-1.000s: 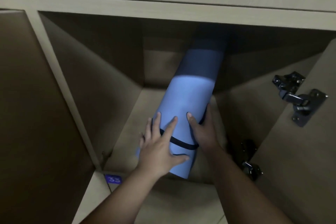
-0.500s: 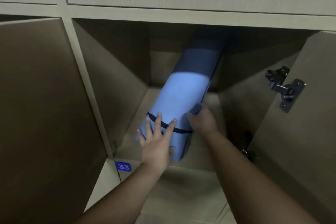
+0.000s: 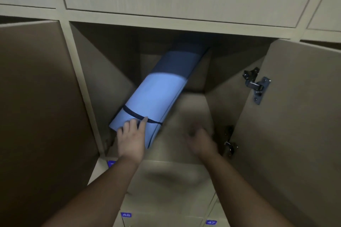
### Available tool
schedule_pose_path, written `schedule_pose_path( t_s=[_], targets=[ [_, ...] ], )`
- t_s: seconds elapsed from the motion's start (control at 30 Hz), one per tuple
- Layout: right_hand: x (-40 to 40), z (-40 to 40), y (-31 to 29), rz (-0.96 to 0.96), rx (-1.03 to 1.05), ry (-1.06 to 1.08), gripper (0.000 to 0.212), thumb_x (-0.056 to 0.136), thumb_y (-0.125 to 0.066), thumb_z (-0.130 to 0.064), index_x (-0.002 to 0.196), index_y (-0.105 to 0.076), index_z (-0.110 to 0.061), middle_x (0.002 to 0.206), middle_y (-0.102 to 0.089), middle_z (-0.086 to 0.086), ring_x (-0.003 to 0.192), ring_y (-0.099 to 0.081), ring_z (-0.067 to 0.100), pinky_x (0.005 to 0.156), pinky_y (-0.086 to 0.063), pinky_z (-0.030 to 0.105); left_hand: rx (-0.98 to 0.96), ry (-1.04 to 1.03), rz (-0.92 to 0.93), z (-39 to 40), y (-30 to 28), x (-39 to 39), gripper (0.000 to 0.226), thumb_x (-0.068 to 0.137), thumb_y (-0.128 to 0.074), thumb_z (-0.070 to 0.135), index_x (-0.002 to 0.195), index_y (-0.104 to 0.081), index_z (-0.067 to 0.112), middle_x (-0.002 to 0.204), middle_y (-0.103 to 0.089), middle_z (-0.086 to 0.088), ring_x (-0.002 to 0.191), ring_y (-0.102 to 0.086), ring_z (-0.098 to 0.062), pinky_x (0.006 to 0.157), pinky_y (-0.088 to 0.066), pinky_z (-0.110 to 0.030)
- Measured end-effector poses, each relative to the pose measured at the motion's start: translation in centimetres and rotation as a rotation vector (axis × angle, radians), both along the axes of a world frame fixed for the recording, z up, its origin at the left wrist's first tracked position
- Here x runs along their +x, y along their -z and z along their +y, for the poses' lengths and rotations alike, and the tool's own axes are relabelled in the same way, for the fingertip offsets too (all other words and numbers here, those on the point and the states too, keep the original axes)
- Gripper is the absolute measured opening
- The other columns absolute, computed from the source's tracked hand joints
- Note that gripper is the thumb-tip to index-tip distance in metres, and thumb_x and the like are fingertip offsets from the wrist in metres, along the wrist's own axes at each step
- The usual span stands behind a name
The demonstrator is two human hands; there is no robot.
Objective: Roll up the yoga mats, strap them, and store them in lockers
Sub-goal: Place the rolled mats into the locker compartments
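Head view: L hand (image 3: 132, 137) lies flat w/ fingers (image 3: 143, 122) straight, pressing on near end of rolled blue yoga mat (image 3: 155, 97), fingertips just at the black strap (image 3: 136, 115) that wraps the roll close to that end. R hand (image 3: 201, 141) is off the mat, apart from it to the right, hovering over the locker floor (image 3: 191, 108); it's motion-blurred, fingers look loosely curled around nothing, so released. Mat sits inside the open locker (image 3: 110, 72), lying diagonal: near end down by the front-left corner against the left wall, far end up toward back-right, in shadow under the top edge. Near end of roll reaches about to the front lip of the floor. Free floor runs along the mat's right side, from its long edge across to the right wall; left of the mat there's hardly any gap. Locker door (image 3: 299, 116) stands swung open on the right, inner face showing, upper metal hinge (image 3: 256, 84) on its inner edge and a lower hinge (image 3: 229, 143) near the R hand. Neighbouring door (image 3: 40, 107) on the left also stands open. Closed locker fronts above and below; blue number tags (image 3: 126, 214) on lower row, one reads 47, other blurry.
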State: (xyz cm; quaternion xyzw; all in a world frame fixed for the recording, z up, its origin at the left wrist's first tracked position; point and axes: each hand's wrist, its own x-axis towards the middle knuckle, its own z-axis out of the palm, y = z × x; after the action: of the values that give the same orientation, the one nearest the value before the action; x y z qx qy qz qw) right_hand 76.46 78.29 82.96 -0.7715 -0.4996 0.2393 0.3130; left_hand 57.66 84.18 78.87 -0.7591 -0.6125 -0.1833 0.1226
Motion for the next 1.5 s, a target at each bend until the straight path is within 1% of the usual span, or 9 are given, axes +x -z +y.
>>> schedule_pose_path(
  t_s=[0.07,0.17,0.27,0.37,0.5,0.67,1.17,1.4,1.5],
  targets=[
    [0.2,-1.2,0.3,-0.001,0.014,-0.005,0.053,0.095,-0.055,-0.022,0.143,-0.038,-0.005,0.141,-0.049,0.013,0.127,-0.048,0.026,0.089,-0.037,0.023,0.034,0.022,-0.039,-0.2,0.7,-0.1,0.078,0.049,-0.079,-0.004,0.124,-0.063,0.01,0.097,-0.058,-0.015,0.091,-0.055,-0.036,0.074,-0.047,-0.046],
    [0.7,-3.0,1.0,0.02,0.042,0.009,0.051,0.092,-0.058,-0.023,0.138,-0.044,-0.005,0.136,-0.053,0.015,0.122,-0.053,0.028,0.096,-0.043,0.03,-0.024,0.029,-0.084,-1.7,0.7,0.2,0.07,0.065,-0.078,0.006,0.131,-0.056,0.013,0.118,-0.054,-0.014,0.113,-0.048,-0.034,0.09,-0.042,-0.051],
    [0.9,-4.7,1.6,0.02,0.047,0.004,0.047,0.089,-0.06,-0.023,0.132,-0.049,-0.007,0.128,-0.058,0.015,0.115,-0.057,0.03,0.093,-0.047,0.033,-0.197,0.031,-0.095,-3.2,1.2,0.3,0.07,0.09,-0.055,0.017,0.15,-0.021,0.027,0.157,-0.014,-0.008,0.146,-0.003,-0.026,0.115,-0.01,-0.052],
    [0.4,-6.2,1.9,0.035,0.053,-0.001,0.044,0.086,-0.06,-0.021,0.127,-0.053,-0.006,0.124,-0.058,0.016,0.112,-0.057,0.031,0.091,-0.047,0.033,-0.327,0.08,-0.091,-5.2,1.2,0.1,0.067,0.097,-0.042,0.021,0.153,-0.006,0.032,0.161,0.01,0.002,0.146,0.017,-0.02,0.114,0.002,-0.056],
    [-1.2,-8.6,2.3,0.066,0.027,-0.055,0.039,0.091,-0.056,-0.02,0.126,-0.054,-0.003,0.123,-0.06,0.013,0.113,-0.056,0.028,0.072,-0.034,0.02,-0.38,0.096,-0.155,-8.7,0.9,-0.7,0.062,0.098,-0.04,0.028,0.153,-0.01,0.032,0.162,0.005,0.004,0.147,0.013,-0.018,0.114,0.001,-0.058],
    [-3.5,-12.4,3.5,0.123,-0.005,-0.056,0.052,0.092,-0.056,-0.022,0.14,-0.041,-0.007,0.135,-0.051,0.013,0.12,-0.052,0.025,0.088,-0.039,0.023,-0.476,0.112,-0.174,-12.0,1.7,-1.6,0.065,0.098,-0.043,0.031,0.153,-0.009,0.031,0.162,0.002,-0.001,0.148,0.009,-0.021,0.115,-0.005,-0.058],
    [-16.1,-30.5,9.5,0.217,-0.027,0.267,0.051,0.094,-0.052,-0.024,0.142,-0.037,-0.016,0.139,-0.048,0.008,0.118,-0.054,0.022,0.094,-0.042,0.029,-0.577,0.409,-0.251,-27.7,5.4,-10.4,0.061,0.099,-0.043,0.037,0.152,-0.014,0.033,0.162,0.0,0.001,0.148,0.007,-0.02,0.119,-0.006,-0.048],
    [-20.4,-39.7,13.9,0.266,-0.126,0.335,0.048,0.095,-0.054,-0.023,0.14,-0.038,-0.014,0.123,-0.051,0.003,0.095,-0.054,0.014,0.073,-0.044,0.023,-0.706,0.457,-0.2,-33.5,9.3,-14.3,0.06,0.1,-0.042,0.035,0.153,-0.014,0.029,0.161,-0.002,0.0,0.148,0.005,-0.022,0.118,-0.008,-0.049],
    [-20.2,-42.5,15.7,0.251,-0.16,0.39,0.047,0.096,-0.052,-0.025,0.14,-0.039,-0.015,0.13,-0.051,0.004,0.104,-0.054,0.017,0.077,-0.04,0.023,-0.744,0.513,-0.236,-35.5,11.5,-14.3,0.059,0.099,-0.045,0.031,0.152,-0.02,0.025,0.161,-0.009,-0.003,0.148,-0.002,-0.022,0.118,-0.015,-0.047]
  ],
)
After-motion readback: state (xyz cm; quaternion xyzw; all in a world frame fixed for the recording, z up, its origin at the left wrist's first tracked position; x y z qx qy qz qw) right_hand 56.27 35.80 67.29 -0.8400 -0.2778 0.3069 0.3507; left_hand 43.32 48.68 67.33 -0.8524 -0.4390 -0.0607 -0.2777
